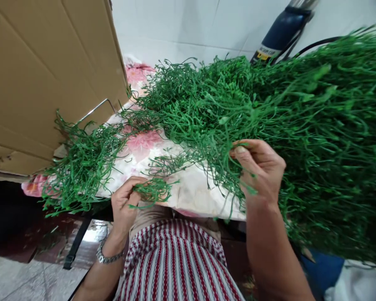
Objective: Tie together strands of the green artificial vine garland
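My left hand (124,200) is closed around a small bunch of green plastic sprigs (152,190) just above my lap. A metal watch (108,256) sits on that wrist. My right hand (259,168) pinches strands at the near edge of a large heap of green plastic sprigs (269,113) that fills the right half of the view. A smaller pile of the same green sprigs (81,167) lies to the left. All of it rests on a flowered cloth (188,192) covering a low surface in front of me.
A large cardboard box (44,79) stands at the left, a metal rod against its side. A dark blue cylinder (278,35) leans on the white tiled wall behind. My red-and-white striped clothing (175,263) fills the bottom centre. Blue and white items lie at bottom right.
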`<state>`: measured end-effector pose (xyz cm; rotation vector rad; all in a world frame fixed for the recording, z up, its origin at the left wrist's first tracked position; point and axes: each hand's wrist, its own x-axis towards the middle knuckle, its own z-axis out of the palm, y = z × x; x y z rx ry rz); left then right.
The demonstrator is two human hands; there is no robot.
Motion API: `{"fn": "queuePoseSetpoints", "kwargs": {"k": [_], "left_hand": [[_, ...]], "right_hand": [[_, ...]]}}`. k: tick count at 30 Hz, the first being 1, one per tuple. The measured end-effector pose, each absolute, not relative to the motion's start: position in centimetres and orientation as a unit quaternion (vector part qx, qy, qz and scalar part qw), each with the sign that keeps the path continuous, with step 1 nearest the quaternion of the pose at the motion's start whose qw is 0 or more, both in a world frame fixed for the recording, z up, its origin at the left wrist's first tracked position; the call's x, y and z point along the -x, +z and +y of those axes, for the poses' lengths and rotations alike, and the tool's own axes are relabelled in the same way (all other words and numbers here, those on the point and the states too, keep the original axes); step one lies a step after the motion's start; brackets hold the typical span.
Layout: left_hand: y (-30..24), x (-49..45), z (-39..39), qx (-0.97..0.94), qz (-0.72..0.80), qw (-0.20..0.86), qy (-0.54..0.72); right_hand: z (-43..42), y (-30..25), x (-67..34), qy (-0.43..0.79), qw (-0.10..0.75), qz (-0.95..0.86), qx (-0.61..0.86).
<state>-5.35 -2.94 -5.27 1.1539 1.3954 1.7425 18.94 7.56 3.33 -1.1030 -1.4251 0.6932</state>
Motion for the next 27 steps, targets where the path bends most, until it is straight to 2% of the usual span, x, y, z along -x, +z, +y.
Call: {"fn": "queuePoseSetpoints", "kwargs": {"k": [4,8,11,14,16,20,22,25,27], "left_hand": [[-5.0,5.1,-2.0,-0.414,0.541,0.307,0.665],[-4.3,5.1,-1.0,-0.256,0.457,0.397,0.754],[-3.9,5.3,-0.6,-0.222,0.431,0.434,0.759],[-3.9,5.8,-0.9,-0.281,0.463,0.43,0.722],[-4.2,6.1,-1.2,-0.319,0.502,0.39,0.703],[-3.8,6.6,-1.7,-0.46,0.606,0.187,0.621],[-2.7,6.1,-1.4,-0.577,0.581,0.141,0.556],[-0.3,3.7,-0.1,-0.746,0.466,0.155,0.45],[0.9,1.3,1.1,-0.844,0.389,0.168,0.328]], "right_hand": [[7.5,4.0,-19.5,0.354,0.635,-0.513,0.456],[6.4,4.5,-19.8,0.39,0.67,-0.446,0.448],[5.1,4.5,-20.5,0.403,0.682,-0.45,0.412],[4.0,4.0,-22.0,0.415,0.667,-0.456,0.419],[3.5,3.4,-23.1,0.407,0.66,-0.445,0.447],[2.9,2.4,-24.8,0.437,0.644,-0.428,0.459],[2.6,2.0,-25.0,0.454,0.635,-0.425,0.457],[2.2,1.7,-24.4,0.471,0.624,-0.43,0.451],[2.0,1.6,-23.7,0.482,0.617,-0.432,0.447]]}}
